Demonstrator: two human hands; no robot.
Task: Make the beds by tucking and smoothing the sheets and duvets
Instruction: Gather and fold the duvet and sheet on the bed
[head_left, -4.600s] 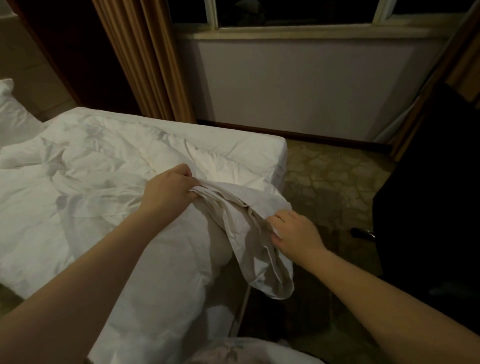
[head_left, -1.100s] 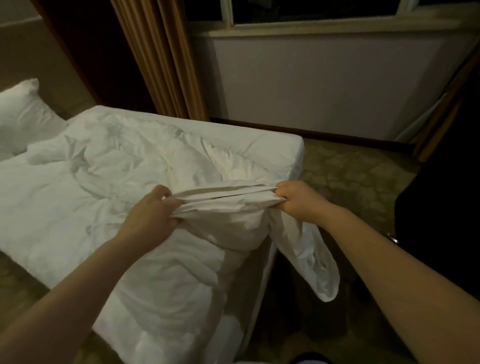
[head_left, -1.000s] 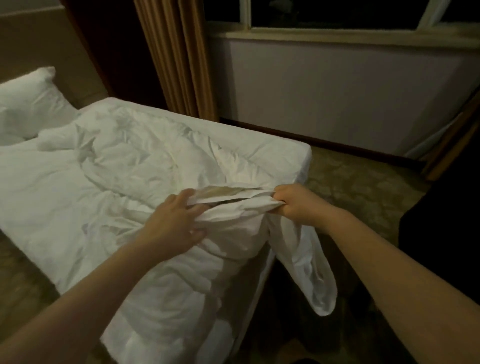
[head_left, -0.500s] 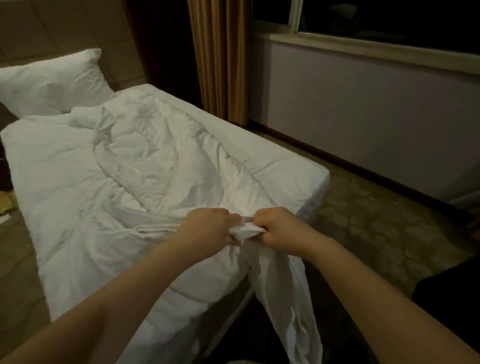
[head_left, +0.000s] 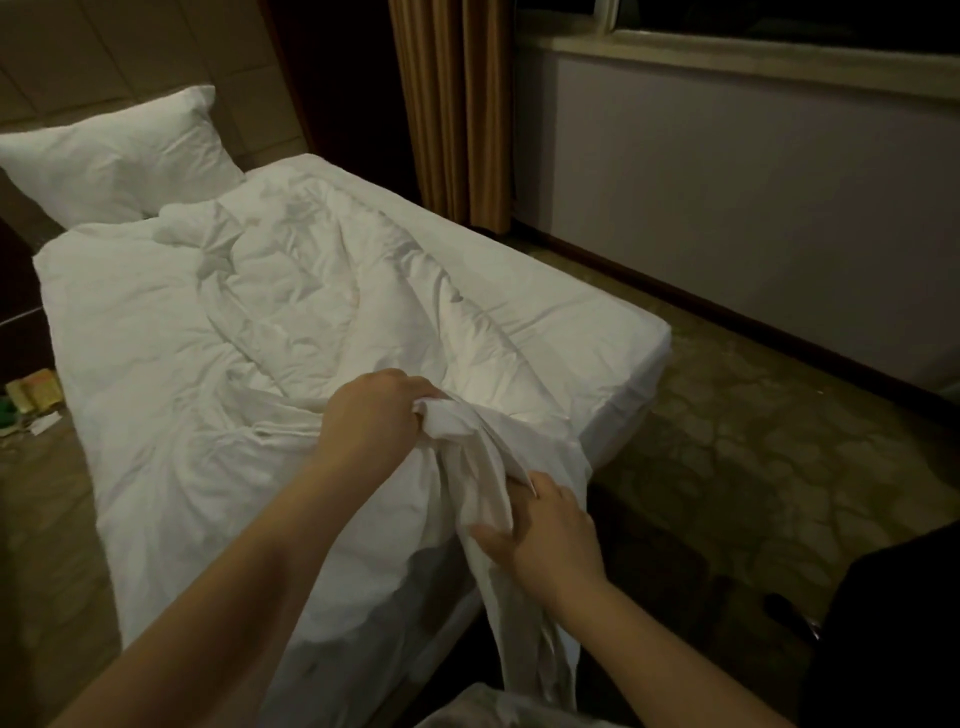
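A single bed (head_left: 618, 343) carries a rumpled white duvet (head_left: 249, 332), bunched along the middle and hanging over the near foot corner. My left hand (head_left: 379, 415) grips a gathered bunch of the duvet's cover at that corner. A loose tail of the cover (head_left: 519, 613) drops from there toward the floor. My right hand (head_left: 545, 535) is lower on that tail, thumb and fingers around the cloth. A white pillow (head_left: 114, 161) lies at the head.
Brown curtains (head_left: 457, 109) hang behind the bed beside a pale wall under a window. Patterned floor (head_left: 753, 467) runs to the right of the bed. A dark object (head_left: 893, 639) fills the lower right. Small packets (head_left: 31, 395) lie on the floor at left.
Both hands met at the bunched corner half a second ago. Since then my right hand has slid down the hanging cloth while my left keeps its hold. The view has turned toward the bed's head.
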